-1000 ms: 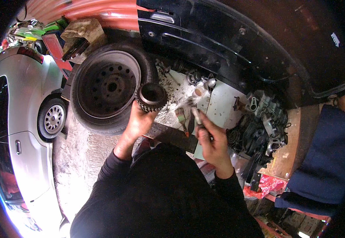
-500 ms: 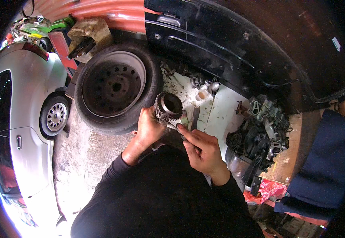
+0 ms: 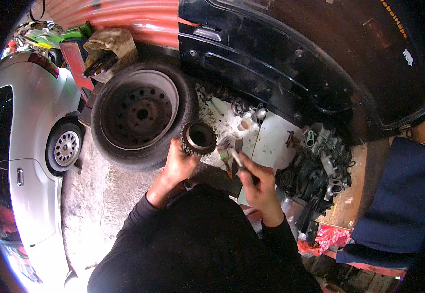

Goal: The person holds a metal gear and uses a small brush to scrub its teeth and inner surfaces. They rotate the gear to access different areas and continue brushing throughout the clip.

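Silver car (image 3: 32,146) along the left side; large dark panel (image 3: 271,53) spanning the far side, its lower edge closing off the back of the table (image 3: 273,139). Open concrete floor (image 3: 88,205) lies between car and wheel. The table's near edge is partly hidden by the person's body; its white top has bare room right of centre, bounded on the right by a heap of metal engine parts (image 3: 315,171). Wheel (image 3: 142,114) with tyre, left of the table top, narrows the room there. Dark blue cloth (image 3: 393,195) at far right.

Left hand (image 3: 180,163): fingers curled closed around the lower left of a toothed metal ring (image 3: 202,145), which is held up before the wheel's right edge, opening facing up. Right hand (image 3: 260,185): fingers pinched on a brush (image 3: 236,157), bristles toward the ring, apart from it.

Small cup (image 3: 245,125) behind the brush, light brown contents, exact nature unclear. Crumpled red plastic bag (image 3: 333,237) at lower right; contents cannot be told.
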`<control>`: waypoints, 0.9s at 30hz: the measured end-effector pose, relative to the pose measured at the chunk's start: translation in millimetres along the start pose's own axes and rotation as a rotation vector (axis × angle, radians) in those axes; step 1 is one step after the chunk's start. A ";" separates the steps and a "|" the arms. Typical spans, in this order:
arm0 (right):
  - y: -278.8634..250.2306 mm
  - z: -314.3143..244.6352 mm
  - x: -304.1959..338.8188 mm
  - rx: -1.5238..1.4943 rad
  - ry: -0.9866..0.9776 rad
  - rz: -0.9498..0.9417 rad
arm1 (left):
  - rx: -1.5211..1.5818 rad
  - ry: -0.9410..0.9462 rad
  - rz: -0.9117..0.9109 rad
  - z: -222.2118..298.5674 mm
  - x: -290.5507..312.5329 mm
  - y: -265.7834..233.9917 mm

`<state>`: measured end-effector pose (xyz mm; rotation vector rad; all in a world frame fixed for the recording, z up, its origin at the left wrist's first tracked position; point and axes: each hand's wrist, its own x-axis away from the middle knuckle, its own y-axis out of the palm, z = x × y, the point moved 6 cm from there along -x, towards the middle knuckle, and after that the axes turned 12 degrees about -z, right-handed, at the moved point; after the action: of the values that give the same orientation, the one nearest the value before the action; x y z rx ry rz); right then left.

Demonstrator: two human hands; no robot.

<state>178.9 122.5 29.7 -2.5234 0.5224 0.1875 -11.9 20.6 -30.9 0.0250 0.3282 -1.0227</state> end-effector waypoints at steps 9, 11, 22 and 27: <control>-11.8 -3.5 -5.8 -0.013 0.158 -0.163 | -0.146 0.121 -0.243 6.3 10.5 3.1; -9.5 -15.3 -6.9 -0.019 0.065 -0.212 | -0.166 0.120 -0.241 3.4 12.4 4.4; -19.4 -22.9 -22.9 0.080 0.289 -0.290 | -0.156 0.201 -0.398 18.2 8.3 -0.3; -11.7 -52.0 -31.4 0.210 0.174 -0.438 | -0.485 0.040 -0.395 21.8 4.7 -7.0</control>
<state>156.2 113.5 86.5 -2.3886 0.0400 -0.2396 -9.9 9.2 -10.5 -0.4740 0.6274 -1.3089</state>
